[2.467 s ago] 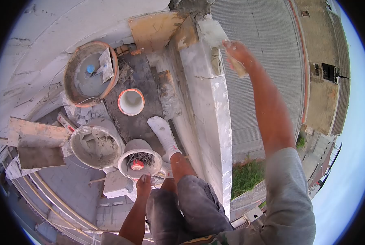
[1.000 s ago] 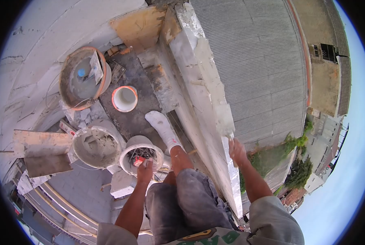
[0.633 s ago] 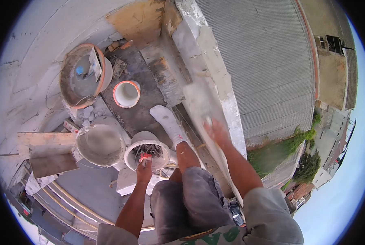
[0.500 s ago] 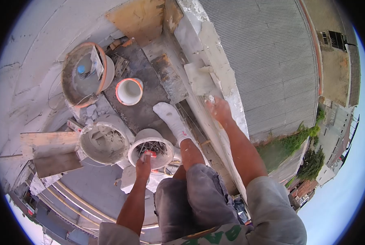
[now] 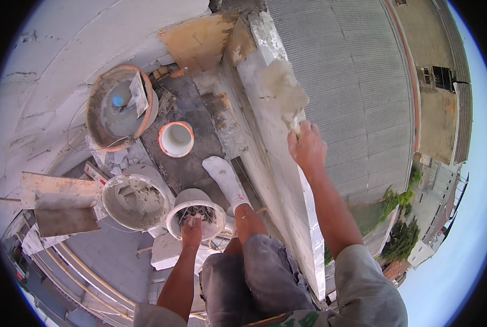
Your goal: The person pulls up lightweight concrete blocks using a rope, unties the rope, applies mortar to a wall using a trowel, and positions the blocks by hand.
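My right hand is closed around the handle end of a trowel. Its broad grey blade is smeared by motion and lies over the top of a low, plastered wall. My left hand is at the near rim of a white bucket holding many thin dark pieces, perhaps nails. The fingers of that hand look curled together, and what they hold, if anything, is too small to make out.
A bucket of grey mortar stands left of the nail bucket. Beyond are an orange-rimmed white bucket and a large round tub with water. Corrugated roofing lies beyond the wall; a socked foot stands beside it.
My right hand has moved right and slightly outward along the wall with the trowel. A red item at my left fingers no longer shows. The whole view has shifted somewhat.
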Demonstrator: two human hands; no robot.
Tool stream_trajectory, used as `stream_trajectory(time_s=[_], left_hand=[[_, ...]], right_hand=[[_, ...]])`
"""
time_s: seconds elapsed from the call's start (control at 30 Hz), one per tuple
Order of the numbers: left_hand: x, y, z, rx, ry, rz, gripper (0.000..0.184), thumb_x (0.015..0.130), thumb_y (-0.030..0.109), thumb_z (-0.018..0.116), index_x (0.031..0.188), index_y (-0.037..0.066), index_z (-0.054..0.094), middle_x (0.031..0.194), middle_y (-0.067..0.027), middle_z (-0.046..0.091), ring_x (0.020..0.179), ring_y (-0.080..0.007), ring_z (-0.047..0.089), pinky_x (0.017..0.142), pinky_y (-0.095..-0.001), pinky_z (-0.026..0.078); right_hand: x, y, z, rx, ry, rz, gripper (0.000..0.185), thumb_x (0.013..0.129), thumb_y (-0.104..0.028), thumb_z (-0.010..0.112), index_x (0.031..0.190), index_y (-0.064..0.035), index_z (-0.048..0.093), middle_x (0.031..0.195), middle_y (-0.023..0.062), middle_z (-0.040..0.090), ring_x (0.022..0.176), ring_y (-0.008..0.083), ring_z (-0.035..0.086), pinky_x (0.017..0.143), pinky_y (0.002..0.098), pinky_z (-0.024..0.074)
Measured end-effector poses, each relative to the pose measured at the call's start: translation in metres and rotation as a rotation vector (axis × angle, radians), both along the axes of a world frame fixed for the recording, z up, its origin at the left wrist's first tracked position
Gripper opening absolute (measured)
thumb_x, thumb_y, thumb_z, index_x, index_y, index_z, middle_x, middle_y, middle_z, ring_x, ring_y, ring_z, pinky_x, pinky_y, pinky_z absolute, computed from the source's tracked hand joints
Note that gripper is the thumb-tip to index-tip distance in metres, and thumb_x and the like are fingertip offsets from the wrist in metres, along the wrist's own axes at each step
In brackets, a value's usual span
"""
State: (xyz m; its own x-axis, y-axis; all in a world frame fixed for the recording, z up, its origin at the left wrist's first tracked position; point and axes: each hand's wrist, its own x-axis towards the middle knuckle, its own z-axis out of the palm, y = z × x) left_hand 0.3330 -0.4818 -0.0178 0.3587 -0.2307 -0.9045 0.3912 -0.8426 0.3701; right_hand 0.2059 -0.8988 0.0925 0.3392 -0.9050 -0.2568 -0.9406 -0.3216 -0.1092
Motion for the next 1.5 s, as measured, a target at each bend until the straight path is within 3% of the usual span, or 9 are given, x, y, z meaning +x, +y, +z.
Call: stream_trajectory(time_s=[0.13,0.2,0.3,0.57,0.63,0.73,0.83,1.0,1.5], left_hand=[[0.024,-0.035,0.035,0.089,0.122,0.025,0.044,0.094,0.043,0.048,0.108,0.002,0.059,0.089,-0.0115,0.067,0.065,-0.0208,0.063,0.05,-0.0306,0.051],[0.025,-0.023,0.017,0.047,0.053,0.032,0.041,0.093,0.04,0.05,0.104,0.001,0.061,0.084,-0.0109,0.068,0.062,-0.0189,0.064,0.051,-0.0302,0.05],[0.031,-0.028,0.015,0.067,0.021,0.059,0.04,0.093,0.039,0.05,0.102,0.001,0.062,0.081,-0.0107,0.069,0.06,-0.0177,0.065,0.053,-0.03,0.049],[0.031,-0.042,0.012,0.081,0.084,0.11,0.04,0.093,0.039,0.049,0.103,0.002,0.062,0.08,-0.0096,0.069,0.06,-0.0158,0.064,0.053,-0.0286,0.048],[0.027,-0.044,0.008,0.079,0.11,0.109,0.04,0.093,0.039,0.049,0.102,0.002,0.062,0.081,-0.0093,0.069,0.06,-0.0152,0.063,0.052,-0.0281,0.047],[0.024,-0.05,0.004,0.047,0.118,0.141,0.039,0.094,0.039,0.049,0.101,0.003,0.063,0.082,-0.0093,0.069,0.06,-0.0145,0.063,0.052,-0.0275,0.046],[0.034,-0.063,0.012,0.035,0.104,0.11,0.038,0.094,0.038,0.049,0.1,0.003,0.063,0.081,-0.0092,0.069,0.059,-0.0141,0.063,0.053,-0.0274,0.047],[0.048,-0.062,0.005,0.021,0.062,0.095,0.037,0.093,0.037,0.05,0.101,0.003,0.062,0.083,-0.0096,0.069,0.056,-0.0138,0.062,0.046,-0.0265,0.047],[0.046,-0.072,0.009,0.056,0.083,0.124,0.034,0.094,0.035,0.05,0.101,0.003,0.061,0.084,-0.0088,0.069,0.06,-0.0141,0.063,0.049,-0.0259,0.046]], right_hand=[[0.043,-0.038,-0.01,-0.219,-0.13,-0.014,0.029,0.083,-0.027,0.061,0.099,-0.0056,0.049,0.092,0.0183,0.057,0.085,0.0375,0.06,0.071,0.048,0.0485],[0.063,-0.056,-0.026,-0.258,-0.226,-0.073,0.029,0.084,-0.024,0.06,0.102,-0.0052,0.048,0.093,0.0192,0.059,0.084,0.0386,0.06,0.072,0.0482,0.0482],[0.079,-0.089,-0.062,0.075,0.038,-0.071,0.029,0.084,-0.021,0.058,0.104,-0.0041,0.046,0.092,0.021,0.063,0.083,0.0395,0.062,0.073,0.0488,0.0476],[0.071,-0.056,-0.044,0.081,-0.221,-0.049,0.031,0.083,-0.022,0.058,0.102,-0.0006,0.045,0.082,0.0261,0.062,0.08,0.0453,0.059,0.072,0.0518,0.0456],[0.062,-0.03,-0.046,0.155,-0.204,0.044,0.031,0.082,-0.023,0.061,0.099,0.0004,0.05,0.079,0.0262,0.061,0.077,0.0468,0.058,0.071,0.0518,0.0454],[0.05,-0.021,-0.091,0.493,-0.454,0.001,0.027,0.082,-0.025,0.064,0.095,-0.0032,0.055,0.068,0.0074,0.058,0.061,0.0202,0.059,0.053,0.0347,0.0476],[0.076,-0.031,-0.09,0.854,-0.816,-0.312,0.023,0.082,-0.027,0.064,0.088,-0.0054,0.058,0.067,-0.0002,0.052,0.058,0.0093,0.051,0.051,0.0264,0.0448],[0.104,-0.065,-0.067,0.885,-0.721,-0.425,0.025,0.081,-0.026,0.063,0.091,-0.0025,0.059,0.068,0.0024,0.054,0.06,0.0105,0.052,0.051,0.0275,0.0456],[0.086,-0.076,-0.039,0.806,-0.755,-0.45,0.025,0.082,-0.025,0.063,0.089,-0.0013,0.061,0.064,0.0043,0.055,0.05,0.0125,0.052,0.046,0.0279,0.044]])
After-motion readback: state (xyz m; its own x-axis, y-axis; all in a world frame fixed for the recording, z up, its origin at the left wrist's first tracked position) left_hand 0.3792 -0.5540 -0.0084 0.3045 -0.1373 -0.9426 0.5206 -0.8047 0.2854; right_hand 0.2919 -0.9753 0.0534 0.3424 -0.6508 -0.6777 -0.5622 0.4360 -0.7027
